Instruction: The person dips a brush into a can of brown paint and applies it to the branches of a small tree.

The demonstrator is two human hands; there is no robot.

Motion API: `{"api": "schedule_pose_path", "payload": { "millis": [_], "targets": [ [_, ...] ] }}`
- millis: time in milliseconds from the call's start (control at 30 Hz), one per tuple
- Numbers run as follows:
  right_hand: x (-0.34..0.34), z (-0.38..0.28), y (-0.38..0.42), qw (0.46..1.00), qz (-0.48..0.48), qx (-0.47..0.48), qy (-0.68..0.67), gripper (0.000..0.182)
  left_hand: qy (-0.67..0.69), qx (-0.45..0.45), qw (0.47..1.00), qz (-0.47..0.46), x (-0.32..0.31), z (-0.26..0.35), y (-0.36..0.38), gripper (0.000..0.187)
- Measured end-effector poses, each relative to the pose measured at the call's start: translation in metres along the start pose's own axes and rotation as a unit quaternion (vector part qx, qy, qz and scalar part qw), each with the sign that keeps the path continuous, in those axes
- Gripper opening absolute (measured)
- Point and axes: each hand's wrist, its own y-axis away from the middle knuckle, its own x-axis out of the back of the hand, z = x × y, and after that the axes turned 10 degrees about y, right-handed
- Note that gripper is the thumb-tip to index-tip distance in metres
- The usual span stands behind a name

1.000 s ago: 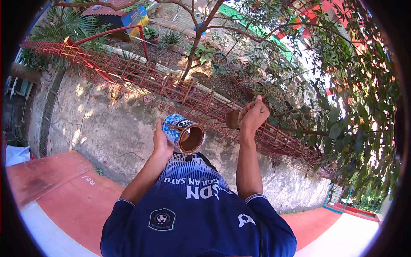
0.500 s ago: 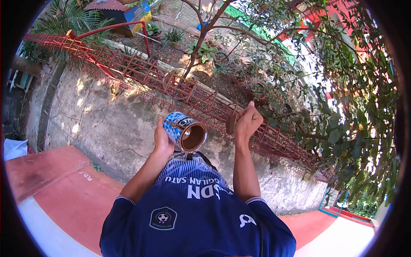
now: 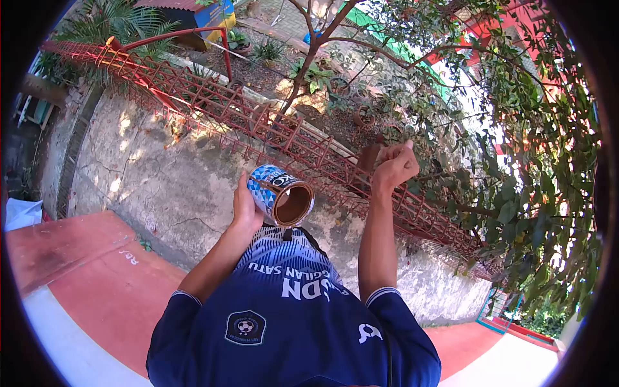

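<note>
L hand [image 3: 244, 209] grips paint can [image 3: 282, 195]; R hand [image 3: 394, 166] w/ brush [image 3: 369, 157] at fence [image 3: 213, 106]

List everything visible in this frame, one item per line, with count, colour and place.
paint can: one, blue and white pattern, brown inside, centre, tipped with its open mouth toward the camera
brush: one, brown, right of centre against the fence
metal fence: one, red-brown lattice, along the top of the wall
wall: one, grey, cracked, below the fence
tree: one, green leaves, right side
floor: red with a white edge, lower left
jersey: one, dark blue, white lettering, bottom centre
left hand: holds the paint can
right hand: closed on the brush
</note>
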Motion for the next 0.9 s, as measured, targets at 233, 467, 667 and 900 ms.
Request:
{"api": "schedule_pose_path", "payload": {
  "millis": [233,467,667,900],
  "targets": [
    [0.009,-0.002,0.049,0.999,0.024,-0.030,0.024,0.058,-0.005,0.011,1.000,-0.005,0.002,-0.003,0.000,0.055],
    [0.038,-0.018,0.112,0.998,-0.008,-0.033,0.062,0.056,-0.003,-0.010,1.000,0.014,0.003,-0.003,0.002,0.053],
    [0.044,-0.008,0.111,0.991,-0.038,-0.034,0.125,0.055,0.001,-0.021,1.000,0.020,-0.003,-0.001,0.006,0.054],
    [0.026,-0.008,0.067,0.997,0.009,0.061,0.036,0.053,-0.013,-0.012,1.000,0.016,-0.005,-0.003,0.009,0.055]
  ]
}}
